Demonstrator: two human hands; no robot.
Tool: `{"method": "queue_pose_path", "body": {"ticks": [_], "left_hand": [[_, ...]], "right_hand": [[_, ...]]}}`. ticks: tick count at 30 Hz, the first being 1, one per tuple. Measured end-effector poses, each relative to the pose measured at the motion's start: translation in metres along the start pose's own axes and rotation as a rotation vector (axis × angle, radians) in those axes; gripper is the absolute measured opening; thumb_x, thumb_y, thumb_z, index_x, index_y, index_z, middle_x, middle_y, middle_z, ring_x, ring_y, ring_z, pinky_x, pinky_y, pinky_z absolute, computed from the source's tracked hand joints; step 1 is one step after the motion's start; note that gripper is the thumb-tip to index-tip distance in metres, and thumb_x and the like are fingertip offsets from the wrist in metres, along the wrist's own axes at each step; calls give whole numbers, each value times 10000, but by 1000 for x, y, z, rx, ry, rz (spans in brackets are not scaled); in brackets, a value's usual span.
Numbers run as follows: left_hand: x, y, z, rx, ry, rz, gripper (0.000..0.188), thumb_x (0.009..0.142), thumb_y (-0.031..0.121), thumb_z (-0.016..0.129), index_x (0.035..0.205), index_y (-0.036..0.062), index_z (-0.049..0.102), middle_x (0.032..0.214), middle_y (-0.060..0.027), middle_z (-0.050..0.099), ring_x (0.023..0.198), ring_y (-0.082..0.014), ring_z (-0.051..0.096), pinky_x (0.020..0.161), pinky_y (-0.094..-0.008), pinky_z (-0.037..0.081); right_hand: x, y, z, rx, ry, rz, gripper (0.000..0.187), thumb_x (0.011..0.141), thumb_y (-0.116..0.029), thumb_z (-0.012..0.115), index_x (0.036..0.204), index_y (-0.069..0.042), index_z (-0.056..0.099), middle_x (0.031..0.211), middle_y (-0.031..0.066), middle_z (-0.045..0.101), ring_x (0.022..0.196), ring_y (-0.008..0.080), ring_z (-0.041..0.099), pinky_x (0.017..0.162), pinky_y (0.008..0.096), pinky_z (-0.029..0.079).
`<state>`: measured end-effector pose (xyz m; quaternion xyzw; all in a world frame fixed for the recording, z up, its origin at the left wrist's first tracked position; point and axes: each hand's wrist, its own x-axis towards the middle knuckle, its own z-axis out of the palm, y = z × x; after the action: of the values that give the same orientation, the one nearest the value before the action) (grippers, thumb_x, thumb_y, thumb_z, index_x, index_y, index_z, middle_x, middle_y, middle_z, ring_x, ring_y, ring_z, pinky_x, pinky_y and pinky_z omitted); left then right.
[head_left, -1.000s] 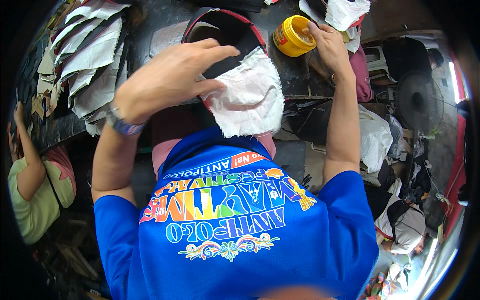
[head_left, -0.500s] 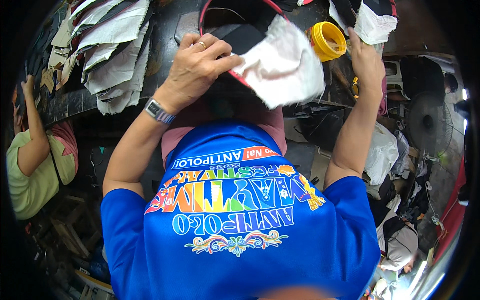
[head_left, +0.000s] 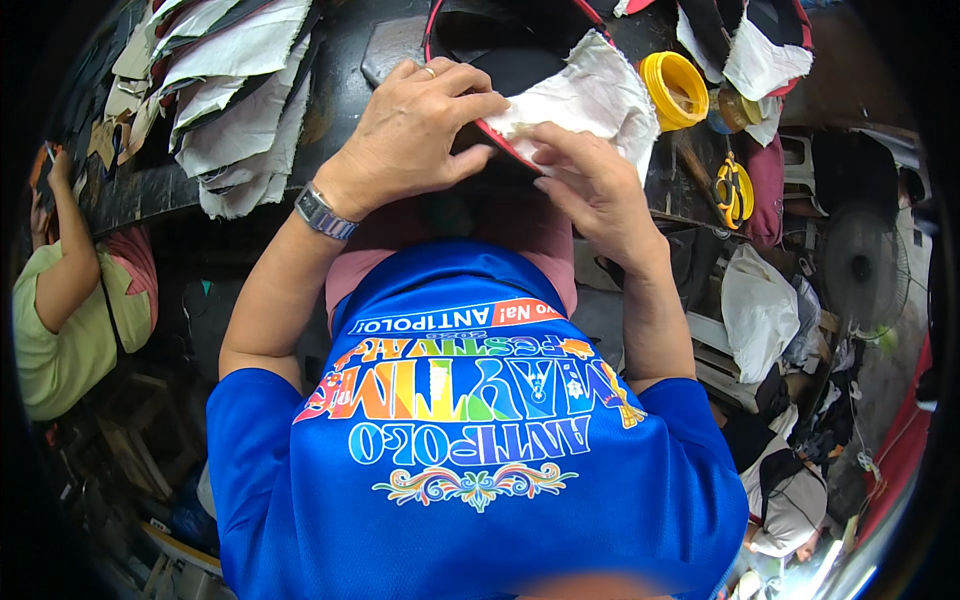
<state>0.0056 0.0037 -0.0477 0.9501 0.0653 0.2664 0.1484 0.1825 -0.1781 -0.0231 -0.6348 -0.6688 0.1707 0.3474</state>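
Note:
A black shoe upper with red edging lies on the bench in front of me, its white cloth lining spread to the right. My left hand pinches the upper near its red edge, with thumb and fingers curled. Close by, my right hand has its fingertips on the cloth and its thumb below the red edge, gripping the near rim of the upper. The fingers of both hands cover part of that edge.
Stacked white-lined pieces lie at the left. To the right are an open yellow tub, yellow-handled scissors and another white-lined upper. A person in a light green shirt sits at the left; a fan stands at the right.
My right hand has come back from beside the yellow tub to the near edge of the upper. The lining, blurred before, now lies flatter. My left hand keeps its hold.

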Motion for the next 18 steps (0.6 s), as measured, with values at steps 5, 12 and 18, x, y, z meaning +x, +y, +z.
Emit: {"method": "queue_pose_path", "body": {"ticks": [5, 12, 18], "left_hand": [[-3, -1, 1, -66, -25, -92, 461, 791, 203, 795, 1231, 92, 712, 1182, -107, 671, 1052, -310, 680, 935, -406, 544], [-4, 1, 24, -95, 126, -84, 208, 828, 143, 764, 1033, 109, 757, 1034, -42, 676, 954, -244, 671, 847, -362, 562], [-11, 1, 27, -208, 140, -77, 199, 844, 64, 754, 1043, 78, 750, 1062, -73, 672, 955, -256, 688, 839, -352, 571]], "right_hand": [[-13, 16, -13, 603, 74, 241, 550, 850, 81, 731, 1379, -19, 615, 978, 80, 742, 878, 130, 683, 791, 238, 525], [-3, 15, -42, 499, -400, 316, 521, 850, -54, 770, 1345, 39, 637, 902, 74, 703, 799, 107, 636, 679, 233, 460], [22, 8, 4, 752, 255, 175, 355, 939, -88, 727, 1280, -7, 666, 1124, 66, 712, 1053, 140, 668, 962, 285, 519]]}}
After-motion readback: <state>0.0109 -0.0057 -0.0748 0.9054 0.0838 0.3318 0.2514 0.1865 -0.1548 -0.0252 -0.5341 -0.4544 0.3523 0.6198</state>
